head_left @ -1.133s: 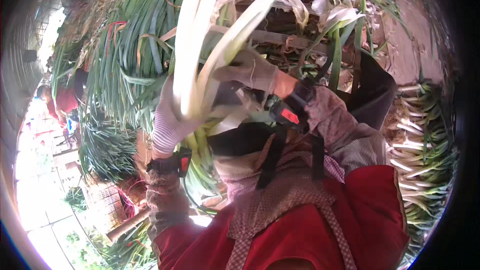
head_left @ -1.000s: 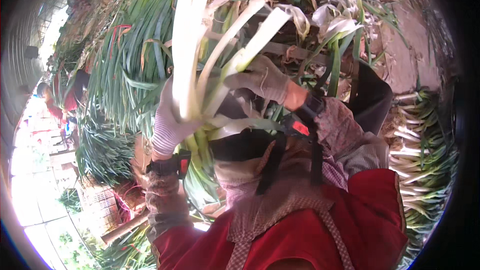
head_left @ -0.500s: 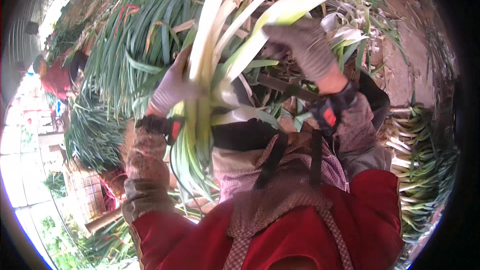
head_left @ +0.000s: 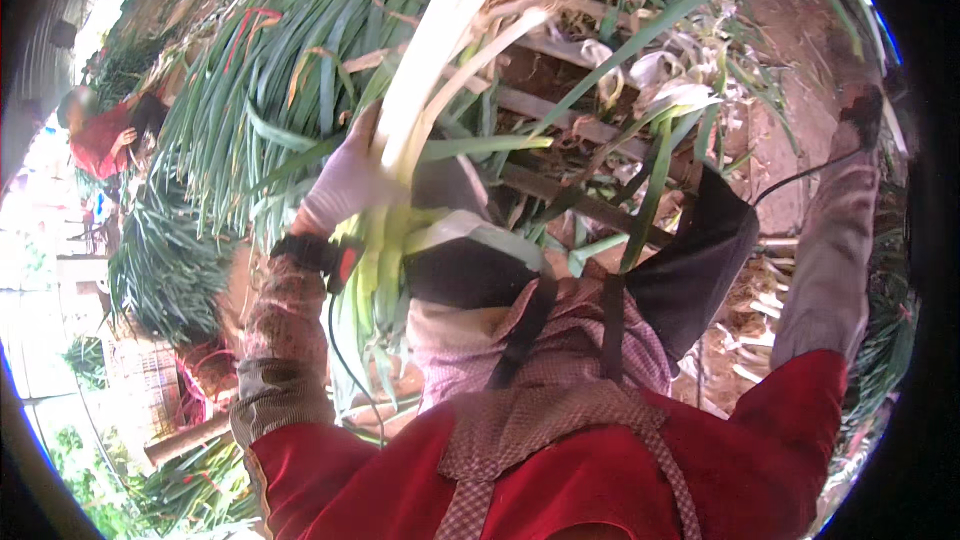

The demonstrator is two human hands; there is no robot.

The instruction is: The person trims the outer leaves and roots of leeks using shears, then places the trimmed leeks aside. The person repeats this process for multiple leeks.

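From here I see the knit-gloved left hand [head_left: 345, 180], much the nearer, closed round the leeks [head_left: 425, 85], whose long axis runs near to far: smooth, pale shanks [head_left: 455, 25] tilting far and right, ribbon-like green leaves [head_left: 372, 325] trailing near. The right hand [head_left: 852, 60] blurs well off right; I can't tell its grip.
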